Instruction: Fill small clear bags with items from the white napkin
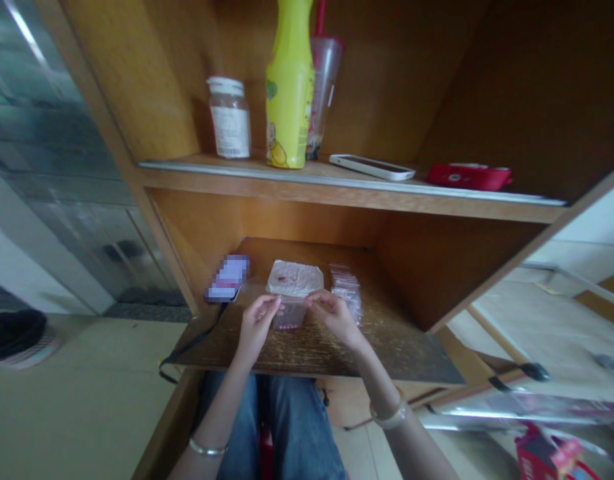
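Note:
My left hand (257, 325) and my right hand (337, 320) pinch the two upper corners of a small clear plastic bag (289, 315), stretched between them above the desk. Tiny pink bits show along the bag's bottom edge, too small to name. Just behind it sits a white, paper-like tray (303, 277) with a small dark reddish thing in it; the bag and fingers cover its front. To the right of my right hand lies an overlapping row of similar clear bags (345, 288), their contents unclear.
A lit phone (229, 277) leans at the left, a dark strap (201, 339) hanging from the desk (387, 347). The shelf above holds a white-capped jar (229, 123), a yellow bottle (289, 100), a straw cup (327, 80), a white phone (371, 167) and a red case (467, 177).

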`<action>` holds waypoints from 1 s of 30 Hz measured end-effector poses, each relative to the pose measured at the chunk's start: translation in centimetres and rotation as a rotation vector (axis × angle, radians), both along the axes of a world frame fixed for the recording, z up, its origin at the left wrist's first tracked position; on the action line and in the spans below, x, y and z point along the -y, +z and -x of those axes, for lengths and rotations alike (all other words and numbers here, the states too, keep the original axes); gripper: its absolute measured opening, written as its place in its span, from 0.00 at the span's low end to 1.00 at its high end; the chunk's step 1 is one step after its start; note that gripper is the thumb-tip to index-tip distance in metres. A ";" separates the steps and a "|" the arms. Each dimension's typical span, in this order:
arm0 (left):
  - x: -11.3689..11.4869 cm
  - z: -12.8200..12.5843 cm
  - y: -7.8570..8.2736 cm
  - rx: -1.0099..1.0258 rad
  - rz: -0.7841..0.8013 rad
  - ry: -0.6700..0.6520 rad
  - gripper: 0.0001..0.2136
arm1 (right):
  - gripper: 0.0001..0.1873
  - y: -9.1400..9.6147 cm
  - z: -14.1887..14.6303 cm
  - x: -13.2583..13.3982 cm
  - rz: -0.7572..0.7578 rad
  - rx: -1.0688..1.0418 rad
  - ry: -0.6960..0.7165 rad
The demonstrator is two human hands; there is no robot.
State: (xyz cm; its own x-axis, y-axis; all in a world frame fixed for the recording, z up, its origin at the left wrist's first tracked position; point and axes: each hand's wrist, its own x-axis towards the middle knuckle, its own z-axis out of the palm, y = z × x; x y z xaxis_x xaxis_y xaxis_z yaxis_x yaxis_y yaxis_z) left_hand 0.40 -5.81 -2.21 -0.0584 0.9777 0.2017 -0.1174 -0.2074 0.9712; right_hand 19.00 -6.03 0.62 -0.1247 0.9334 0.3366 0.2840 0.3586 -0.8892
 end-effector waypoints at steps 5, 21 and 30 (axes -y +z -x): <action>0.7 -0.6 0.5 -0.099 -0.059 0.054 0.12 | 0.11 -0.1 -0.1 0.9 -0.040 -0.012 -0.067; 2.0 -2.7 1.1 -0.090 -0.062 -0.073 0.10 | 0.09 -1.4 -0.8 2.6 -0.044 -0.144 -0.096; 1.8 -4.5 1.0 -0.130 -0.027 -0.221 0.10 | 0.10 -1.9 -1.6 3.6 0.048 -0.215 -0.106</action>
State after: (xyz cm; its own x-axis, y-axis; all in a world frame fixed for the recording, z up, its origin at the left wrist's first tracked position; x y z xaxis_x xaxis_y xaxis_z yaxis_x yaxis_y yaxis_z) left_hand 4.89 -7.60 -1.26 0.1843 0.9580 0.2196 -0.0377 -0.2164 0.9756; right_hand 20.57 -9.60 -1.25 0.0448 0.9528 0.3002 0.1204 0.2931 -0.9485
